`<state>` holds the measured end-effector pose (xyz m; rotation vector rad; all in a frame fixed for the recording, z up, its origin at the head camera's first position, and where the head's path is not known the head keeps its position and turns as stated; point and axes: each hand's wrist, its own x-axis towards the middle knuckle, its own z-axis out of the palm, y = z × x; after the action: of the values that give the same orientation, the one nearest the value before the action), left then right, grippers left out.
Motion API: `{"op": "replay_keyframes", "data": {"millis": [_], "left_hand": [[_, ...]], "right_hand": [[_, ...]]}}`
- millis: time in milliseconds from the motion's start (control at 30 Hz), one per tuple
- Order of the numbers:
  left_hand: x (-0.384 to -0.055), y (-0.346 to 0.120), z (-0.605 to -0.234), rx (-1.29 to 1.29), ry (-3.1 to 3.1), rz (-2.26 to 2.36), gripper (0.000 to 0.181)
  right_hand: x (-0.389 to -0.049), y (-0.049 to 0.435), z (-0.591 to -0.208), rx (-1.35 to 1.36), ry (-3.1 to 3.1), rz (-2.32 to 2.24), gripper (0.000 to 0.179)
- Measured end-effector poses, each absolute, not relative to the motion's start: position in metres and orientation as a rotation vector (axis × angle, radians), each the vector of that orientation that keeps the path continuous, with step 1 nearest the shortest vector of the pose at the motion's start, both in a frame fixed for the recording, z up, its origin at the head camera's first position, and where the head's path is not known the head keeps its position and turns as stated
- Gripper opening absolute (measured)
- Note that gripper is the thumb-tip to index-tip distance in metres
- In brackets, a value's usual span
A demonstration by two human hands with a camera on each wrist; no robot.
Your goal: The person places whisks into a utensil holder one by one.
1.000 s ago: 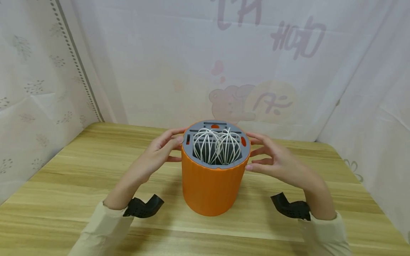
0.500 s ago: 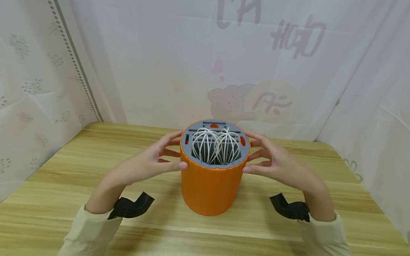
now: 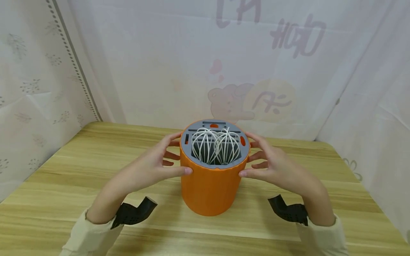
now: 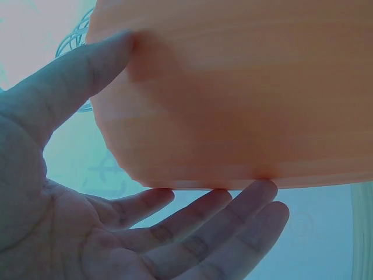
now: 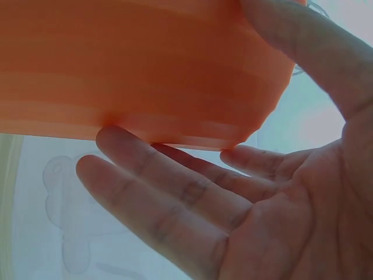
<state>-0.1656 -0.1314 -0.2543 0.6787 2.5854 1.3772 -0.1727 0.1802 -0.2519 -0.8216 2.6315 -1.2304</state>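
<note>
An orange utensil holder [image 3: 209,192] stands upright on the wooden table. Its top is a grey slotted insert [image 3: 195,127]. Two wire whisk heads [image 3: 221,145] rise side by side from the large front opening; their lower parts are hidden. My left hand [image 3: 153,161] holds the holder's left side near the rim, thumb on the front and fingers spread behind. On the opposite side, my right hand [image 3: 277,165] grips it in mirrored fashion. Both wrist views show thumbs and some fingertips touching the orange wall [image 4: 262,87], palms apart from it.
The wooden table [image 3: 80,177] extends around the holder, with its far edge just behind. Pale printed curtains [image 3: 144,71] hang at the back and both sides. A black wrist mount [image 3: 134,213] sits on the left wrist, another black mount [image 3: 289,209] on the right.
My left thumb has moved from the rim's left side down onto the front wall, and the left wrist has swung outward. My right thumb has slid slightly inward. The holder has barely moved.
</note>
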Motion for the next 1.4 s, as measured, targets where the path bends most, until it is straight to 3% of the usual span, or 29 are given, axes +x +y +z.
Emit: {"op": "replay_keyframes", "data": {"millis": [1400], "left_hand": [[-0.184,-0.119,-0.269,0.622,2.629,1.527,0.081]], "right_hand": [[-0.186,0.185,-0.257,-0.745,2.728,-1.217,0.083]]}}
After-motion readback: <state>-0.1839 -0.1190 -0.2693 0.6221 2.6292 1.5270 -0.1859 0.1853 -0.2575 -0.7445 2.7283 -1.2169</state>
